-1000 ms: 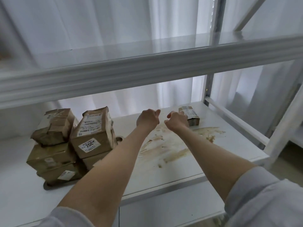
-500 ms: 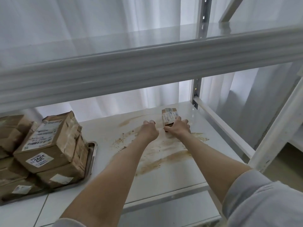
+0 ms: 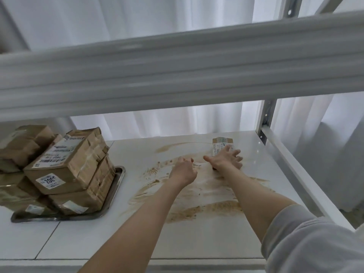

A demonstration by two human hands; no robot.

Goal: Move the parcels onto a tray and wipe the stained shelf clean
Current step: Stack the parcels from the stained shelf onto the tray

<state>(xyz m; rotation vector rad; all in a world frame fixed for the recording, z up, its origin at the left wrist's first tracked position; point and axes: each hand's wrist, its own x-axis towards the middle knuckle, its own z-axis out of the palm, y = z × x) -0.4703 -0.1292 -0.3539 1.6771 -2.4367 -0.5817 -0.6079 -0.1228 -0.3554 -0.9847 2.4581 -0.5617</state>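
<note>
A small brown parcel (image 3: 222, 143) with a white label lies at the back right of the white shelf (image 3: 102, 241). My right hand (image 3: 225, 161) lies over its near end with fingers spread; the thumb points left. Just left of it, my left hand (image 3: 183, 171) hovers over the shelf with fingers curled, holding nothing. Brown smeared stains (image 3: 199, 196) cover the shelf under and in front of both hands. At the left, a metal tray (image 3: 116, 185) carries several stacked brown parcels (image 3: 69, 160).
The upper shelf's thick white beam (image 3: 177, 75) crosses the view above my hands. A metal upright (image 3: 266, 119) and a side rail (image 3: 299, 164) bound the shelf at the right. White curtains hang behind.
My right hand has moved forward over the small parcel and spread its fingers on it. The left hand stays curled beside it. The view has shifted, showing more of the tray.
</note>
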